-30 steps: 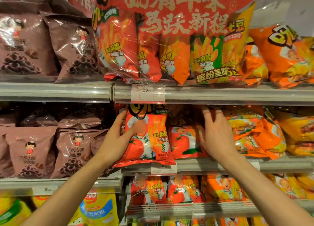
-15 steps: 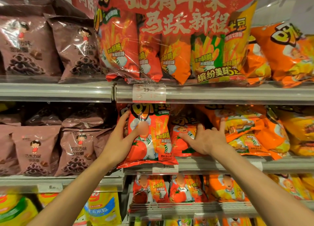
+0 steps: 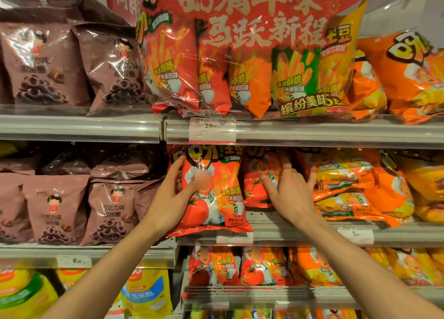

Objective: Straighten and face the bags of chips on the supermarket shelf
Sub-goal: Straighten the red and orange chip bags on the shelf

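Observation:
A red tomato chip bag (image 3: 216,189) stands upright at the front left of the middle shelf (image 3: 300,232), its front facing me. My left hand (image 3: 171,196) grips its left edge, thumb across the front. Set further back to the right is a second red bag (image 3: 254,186), on which my right hand (image 3: 290,191) rests with spread fingers, holding nothing. Orange and yellow bags (image 3: 355,189) lie tilted and overlapping to the right of that hand.
Brown chocolate-ring bags (image 3: 105,210) fill the left bays. Above, a large multipack (image 3: 240,62) overhangs the upper shelf edge by a price tag (image 3: 212,130). More red and orange bags (image 3: 240,266) stand on the lower shelf, yellow bags (image 3: 146,292) lower left.
My right hand slid from high at the back down onto the second red bag. The front bag in my left hand stands more upright and further forward.

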`<state>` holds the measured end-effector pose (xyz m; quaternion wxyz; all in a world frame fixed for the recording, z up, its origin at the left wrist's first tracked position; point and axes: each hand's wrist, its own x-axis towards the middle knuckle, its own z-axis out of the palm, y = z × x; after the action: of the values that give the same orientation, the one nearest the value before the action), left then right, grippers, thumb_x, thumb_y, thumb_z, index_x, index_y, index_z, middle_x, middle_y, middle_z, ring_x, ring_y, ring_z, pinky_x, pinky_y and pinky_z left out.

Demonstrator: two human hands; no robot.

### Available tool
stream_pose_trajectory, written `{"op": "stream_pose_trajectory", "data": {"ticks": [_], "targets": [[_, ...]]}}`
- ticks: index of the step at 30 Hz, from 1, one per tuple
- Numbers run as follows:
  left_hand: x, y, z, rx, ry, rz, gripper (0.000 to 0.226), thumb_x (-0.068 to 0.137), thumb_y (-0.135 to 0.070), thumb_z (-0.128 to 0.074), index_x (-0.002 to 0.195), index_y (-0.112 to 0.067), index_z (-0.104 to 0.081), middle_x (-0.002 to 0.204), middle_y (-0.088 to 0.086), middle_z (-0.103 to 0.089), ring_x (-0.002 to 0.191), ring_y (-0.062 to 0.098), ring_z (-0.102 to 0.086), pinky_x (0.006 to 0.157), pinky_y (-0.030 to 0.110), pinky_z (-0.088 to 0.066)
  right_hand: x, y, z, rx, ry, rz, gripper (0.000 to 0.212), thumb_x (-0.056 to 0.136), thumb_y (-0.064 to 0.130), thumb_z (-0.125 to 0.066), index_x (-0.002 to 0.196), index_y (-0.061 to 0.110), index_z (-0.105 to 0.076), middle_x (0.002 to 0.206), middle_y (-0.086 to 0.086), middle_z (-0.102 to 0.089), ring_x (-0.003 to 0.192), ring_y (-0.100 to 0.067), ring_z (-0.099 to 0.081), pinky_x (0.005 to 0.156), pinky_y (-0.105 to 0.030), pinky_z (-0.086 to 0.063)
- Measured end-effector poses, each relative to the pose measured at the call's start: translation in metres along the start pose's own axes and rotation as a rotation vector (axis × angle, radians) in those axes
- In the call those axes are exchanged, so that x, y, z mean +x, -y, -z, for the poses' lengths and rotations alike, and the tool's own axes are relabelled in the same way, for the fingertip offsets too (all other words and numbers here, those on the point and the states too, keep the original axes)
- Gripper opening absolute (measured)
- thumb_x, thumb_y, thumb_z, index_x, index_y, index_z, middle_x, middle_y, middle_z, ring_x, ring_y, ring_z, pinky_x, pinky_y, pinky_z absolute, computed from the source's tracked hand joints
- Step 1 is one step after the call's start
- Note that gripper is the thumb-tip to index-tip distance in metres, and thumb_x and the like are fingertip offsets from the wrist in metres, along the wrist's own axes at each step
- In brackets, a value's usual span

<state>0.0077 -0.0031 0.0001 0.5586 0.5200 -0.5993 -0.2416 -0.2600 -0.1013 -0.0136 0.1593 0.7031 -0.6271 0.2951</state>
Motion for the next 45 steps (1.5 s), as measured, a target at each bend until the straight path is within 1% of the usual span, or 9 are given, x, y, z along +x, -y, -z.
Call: {"op": "stream_pose_trajectory", "data": {"ticks": [8, 10, 12, 15, 21, 27, 34, 40, 45], "targets": [[-0.003, -0.001, 0.000, 0.004, -0.002, 0.007, 0.079, 0.087, -0.054, -0.063, 0.155, -0.043, -0.023, 0.150, -0.021, -0.041, 0.130, -0.005, -0.044, 0.097, 0.015, -0.036, 0.013, 0.014, -0.028, -0.090, 0.176, -0.005, 0.087, 0.096, 0.069, -0.017, 0.147, 0.002, -0.038, 0.129, -0.015, -0.061, 0.126, -0.028, -0.052, 0.120, -0.051, -0.006], [-0.004, -0.004, 0.001, 0.008, -0.004, 0.008, 0.080, 0.084, -0.056, -0.063, 0.154, -0.043, -0.025, 0.145, -0.025, -0.044, 0.125, -0.015, -0.044, 0.101, 0.017, -0.036, 0.019, 0.010, -0.029, -0.035, 0.264, 0.012, 0.092, 0.093, 0.075, -0.018, 0.148, 0.003, -0.035, 0.136, -0.015, -0.057, 0.133, -0.028, -0.046, 0.120, -0.052, -0.004], [-0.006, -0.007, 0.000, 0.010, -0.001, 0.002, 0.081, 0.082, -0.055, -0.062, 0.153, -0.043, -0.026, 0.137, -0.032, -0.045, 0.112, -0.031, -0.041, 0.097, 0.011, -0.035, 0.025, 0.000, -0.021, 0.031, 0.398, 0.072, 0.099, 0.085, 0.083, -0.030, 0.150, 0.009, -0.030, 0.143, -0.015, -0.051, 0.140, -0.028, -0.038, 0.120, -0.053, 0.000], [-0.006, -0.006, 0.000, 0.007, -0.006, 0.003, 0.081, 0.082, -0.056, -0.064, 0.153, -0.043, -0.026, 0.145, -0.027, -0.044, 0.123, -0.023, -0.040, 0.104, 0.018, -0.034, 0.034, -0.013, -0.003, 0.077, 0.576, 0.168, 0.109, 0.076, 0.078, -0.059, 0.157, 0.020, -0.014, 0.151, -0.011, -0.044, 0.147, -0.026, -0.028, 0.120, -0.052, 0.004], [-0.004, -0.002, 0.001, 0.018, 0.003, 0.006, 0.071, 0.091, -0.050, -0.064, 0.152, -0.047, -0.028, 0.144, -0.028, -0.047, 0.125, -0.017, -0.045, 0.106, 0.024, -0.039, 0.027, -0.012, -0.008, 0.007, 0.316, 0.204, 0.087, 0.086, 0.053, -0.066, 0.155, 0.023, -0.023, 0.142, -0.012, -0.050, 0.132, -0.031, -0.047, 0.115, -0.050, -0.024], [-0.007, -0.007, -0.002, 0.030, -0.009, 0.001, 0.071, 0.090, -0.050, -0.065, 0.151, -0.047, -0.028, 0.135, -0.040, -0.041, 0.109, -0.037, -0.035, 0.097, 0.014, -0.033, 0.033, -0.006, -0.025, -0.002, 0.277, 0.144, 0.083, 0.088, 0.038, -0.066, 0.155, 0.021, -0.020, 0.134, -0.018, -0.047, 0.120, -0.037, -0.050, 0.099, -0.042, -0.047], [-0.008, -0.008, -0.003, 0.013, 0.009, 0.021, 0.074, 0.088, -0.053, -0.064, 0.152, -0.047, -0.028, 0.140, -0.029, -0.049, 0.112, -0.028, -0.046, 0.089, 0.009, -0.039, 0.033, -0.007, -0.020, -0.089, 0.254, 0.140, 0.089, 0.085, 0.042, -0.070, 0.155, 0.024, -0.019, 0.129, -0.019, -0.044, 0.114, -0.037, -0.050, 0.090, -0.042, -0.052], [-0.010, -0.014, -0.007, 0.041, -0.002, 0.039, 0.074, 0.089, -0.053, -0.062, 0.152, -0.047, -0.024, 0.134, -0.034, -0.040, 0.105, -0.032, -0.038, 0.093, 0.013, -0.032, 0.022, -0.012, -0.003, -0.002, 0.320, 0.169, 0.088, 0.089, 0.047, -0.064, 0.156, 0.017, -0.015, 0.151, -0.025, -0.027, 0.129, -0.042, -0.043, 0.108, -0.043, -0.041], [-0.010, -0.014, -0.014, 0.038, -0.015, 0.050, 0.070, 0.090, -0.050, -0.061, 0.150, -0.047, -0.024, 0.128, -0.042, -0.034, 0.102, -0.033, -0.033, 0.089, 0.008, -0.031, 0.012, -0.028, 0.028, -0.125, 0.183, 0.329, 0.055, 0.098, 0.042, -0.050, 0.142, 0.010, -0.045, 0.138, -0.019, -0.050, 0.125, -0.037, -0.049, 0.102, -0.042, -0.044]]}}
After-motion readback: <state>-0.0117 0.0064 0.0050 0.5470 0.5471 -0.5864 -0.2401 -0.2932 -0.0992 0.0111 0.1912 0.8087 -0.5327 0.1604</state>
